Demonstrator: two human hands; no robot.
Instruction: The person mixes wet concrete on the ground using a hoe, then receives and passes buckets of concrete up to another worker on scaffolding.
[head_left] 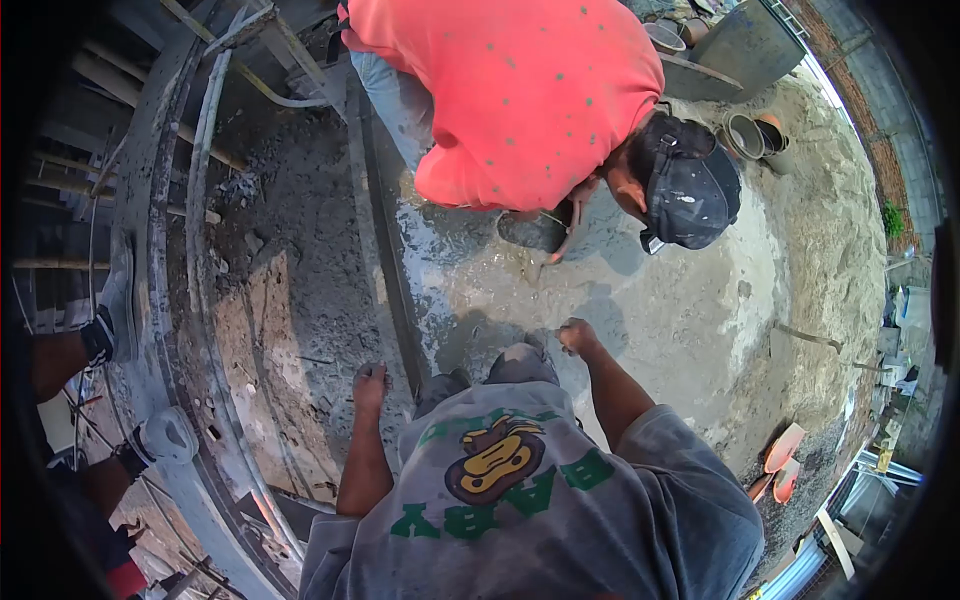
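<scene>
My left hand (371,384) hangs in front of me over the rough ground, fingers curled in and no object showing in it. On the other side, my right hand (575,337) is held out above the wet grey mortar (480,290), its fingers also curled and nothing visible in them. Beyond my hands, a co-worker in a red shirt (530,90) and dark cap bends low. The co-worker's hand (566,245) is at a dark bucket (530,234) set in the mortar. A long straight edge (385,270) borders the mortar on its left.
Poles and a concrete ledge (150,270) run along the left, where another person's gloved hand (168,437) rests. Several buckets (745,135) stand at the upper right beside a large metal container (745,50). Orange shovel blades (785,450) and a sand pile (830,230) lie right.
</scene>
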